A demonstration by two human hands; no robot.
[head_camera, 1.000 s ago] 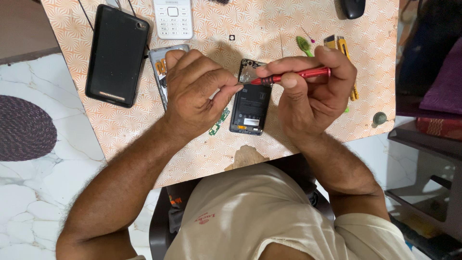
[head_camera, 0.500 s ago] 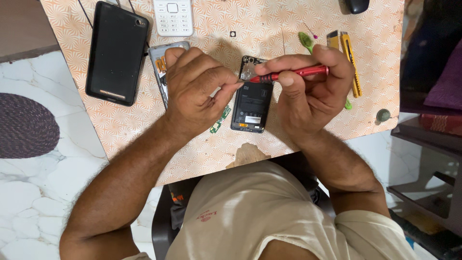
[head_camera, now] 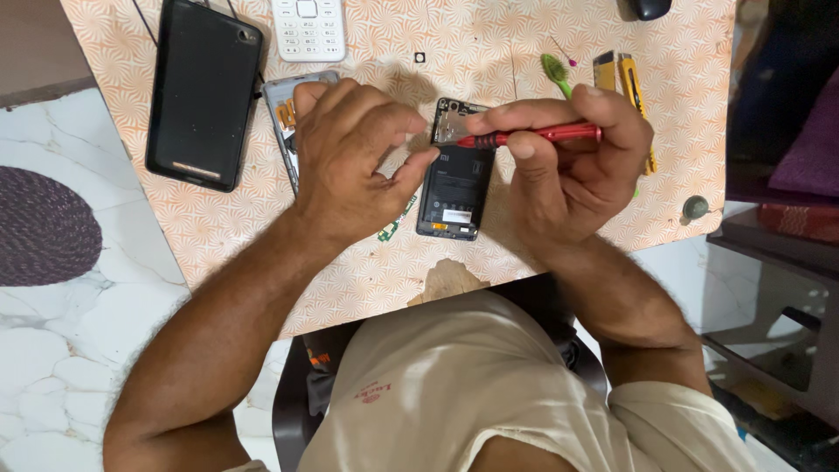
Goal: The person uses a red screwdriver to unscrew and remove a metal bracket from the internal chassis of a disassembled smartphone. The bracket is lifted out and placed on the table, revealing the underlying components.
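- So, the opened black smartphone with its back cover off [head_camera: 454,179] lies on the orange patterned table mat [head_camera: 489,52], about mid-table, long axis running near-to-far, with the camera end at the far side.
- Right hand [head_camera: 572,170] is closed around a slim red-handled screwdriver [head_camera: 533,135], pinched between thumb and fingers. The tool lies nearly flat, crossways to the phone, its tip pointing left onto the phone's far end near the metal shield.
- Left hand [head_camera: 354,157] sits just left of the phone, fingers curled and loosely bunched, thumb tip touching the phone's left edge, so it looks like it's steadying it. It isn't gripping anything I can see.
- Key relation: the phone sits between the two hands, and the right one is the hand over the far end.
- Under the left hand there's a grey phone frame [head_camera: 284,109] and a bit of green circuit board [head_camera: 398,220] poking out.
- Further left lies a black phone back panel [head_camera: 199,92]; at the far edge, a white keypad phone [head_camera: 308,26].
- Right of the hands: a yellow utility knife [head_camera: 631,83] and a green plastic pry tool [head_camera: 552,70].
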